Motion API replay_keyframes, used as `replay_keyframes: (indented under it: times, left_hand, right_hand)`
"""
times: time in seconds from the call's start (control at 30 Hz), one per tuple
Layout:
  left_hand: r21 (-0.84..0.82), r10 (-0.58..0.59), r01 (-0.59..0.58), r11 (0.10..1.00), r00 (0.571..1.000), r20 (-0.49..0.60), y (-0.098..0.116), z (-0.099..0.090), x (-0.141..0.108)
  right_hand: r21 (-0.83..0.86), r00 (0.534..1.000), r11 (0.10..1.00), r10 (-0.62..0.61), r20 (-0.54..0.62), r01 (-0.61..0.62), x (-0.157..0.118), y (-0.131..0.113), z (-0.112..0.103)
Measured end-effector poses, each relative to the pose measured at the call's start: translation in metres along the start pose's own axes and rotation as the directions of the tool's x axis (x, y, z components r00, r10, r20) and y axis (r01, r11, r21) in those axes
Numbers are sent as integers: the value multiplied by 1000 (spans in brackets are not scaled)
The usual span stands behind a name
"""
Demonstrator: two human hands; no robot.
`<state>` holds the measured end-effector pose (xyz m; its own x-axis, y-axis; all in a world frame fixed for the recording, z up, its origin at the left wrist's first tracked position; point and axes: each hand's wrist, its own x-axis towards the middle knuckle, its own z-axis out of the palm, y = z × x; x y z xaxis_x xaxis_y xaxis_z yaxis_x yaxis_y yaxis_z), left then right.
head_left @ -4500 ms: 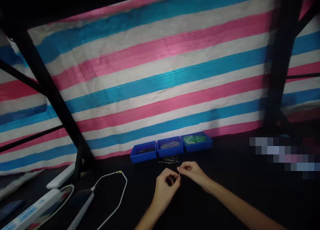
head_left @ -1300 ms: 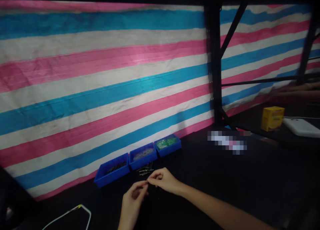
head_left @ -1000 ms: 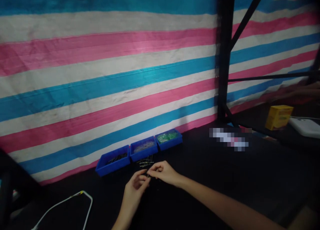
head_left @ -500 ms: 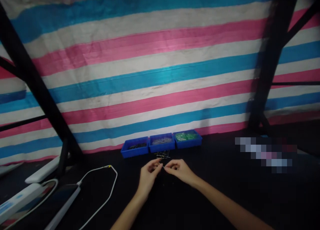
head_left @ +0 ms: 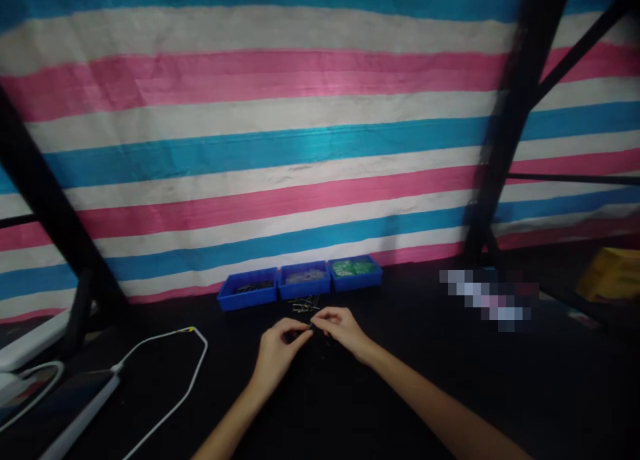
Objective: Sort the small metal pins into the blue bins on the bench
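Observation:
My left hand is closed in a pinch, thumb and forefinger on a small thin stick-like piece. The fingertips of my right hand close on the other end of that piece, right beside the left fingertips. It is too small and dark for me to tell its kind. Just beyond my fingers lies a loose pile of thin pale and yellowish sticks on the black table. Past the pile, three blue trays stand side by side, holding dark thin pieces, whitish clear pieces and green-and-clear pieces from left to right.
A white cable loops across the table at left, joined to a flat dark device. Black frame posts rise on both sides before a striped sheet. A yellow box sits far right, beyond a blurred-out patch.
The view has swung right, so the trays and table things sit further left and the yellow box has appeared. My right fingertips are now higher and closer against the left ones.

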<state>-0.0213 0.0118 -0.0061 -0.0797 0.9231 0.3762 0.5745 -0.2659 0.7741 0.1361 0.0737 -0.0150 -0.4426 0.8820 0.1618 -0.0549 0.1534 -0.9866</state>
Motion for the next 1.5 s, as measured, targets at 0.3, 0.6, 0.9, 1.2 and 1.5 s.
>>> replay_keyframes:
  times: [0.3,0.6,0.9,1.2,1.5]
  left_hand:
    - [-63,-59,54,997,995,-75,-10,-6,11]
    - [-76,-62,56,995,996,-70,-6,-6,10]
    - [-113,-45,43,993,999,-10,-6,-1,8]
    - [-43,-15,16,999,999,31,4,-1,4]
    - [-35,59,-53,998,978,202,2,-5,7]
  right_hand:
    - [-68,999,997,35,-13,-36,1,6,-1]
    - [-203,998,977,-55,41,63,0,8,0]
    - [-253,993,963,-69,100,93,-2,11,0]
    - [55,1000,998,10,-1,-10,0,5,-3]
    - [-17,1000,1000,-15,-8,15,-2,5,-3]
